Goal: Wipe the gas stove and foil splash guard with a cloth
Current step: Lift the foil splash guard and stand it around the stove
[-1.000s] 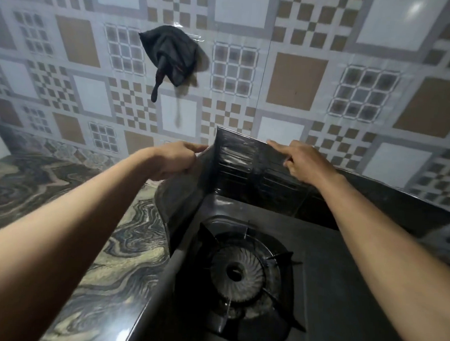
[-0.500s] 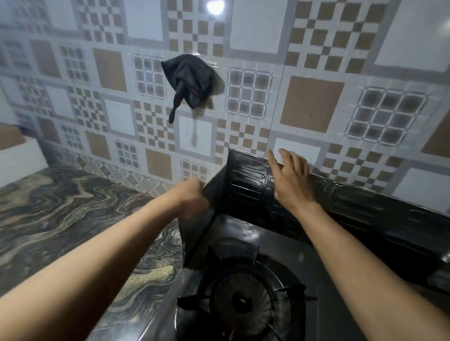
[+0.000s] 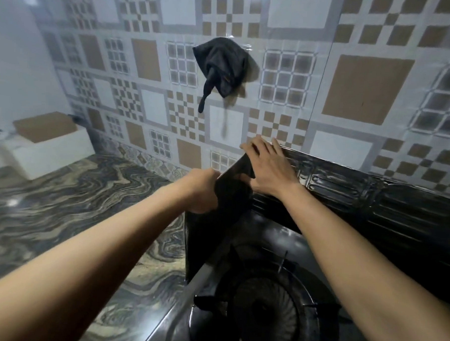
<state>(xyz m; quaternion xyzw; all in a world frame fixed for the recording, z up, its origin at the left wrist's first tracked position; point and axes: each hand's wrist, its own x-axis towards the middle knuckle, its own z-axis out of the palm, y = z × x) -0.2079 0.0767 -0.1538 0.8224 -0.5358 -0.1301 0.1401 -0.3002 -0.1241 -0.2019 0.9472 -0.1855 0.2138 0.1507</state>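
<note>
Gripping splash guard (image 3: 346,196): left hand (image 3: 201,192), right hand (image 3: 269,167).

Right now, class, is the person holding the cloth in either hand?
No. The dark cloth hangs on the tiled wall, while both the left hand and right hand touch the foil splash guard.

A white box (image 3: 52,147) sits on the marbled counter (image 3: 62,209) below patterned wall tiles (image 3: 366,89).

A dark, embossed foil splash guard (image 3: 346,191) is standing upright around the black gas stove (image 3: 259,313), while a dark cloth (image 3: 222,64) is hanging on the tiled wall above.
</note>
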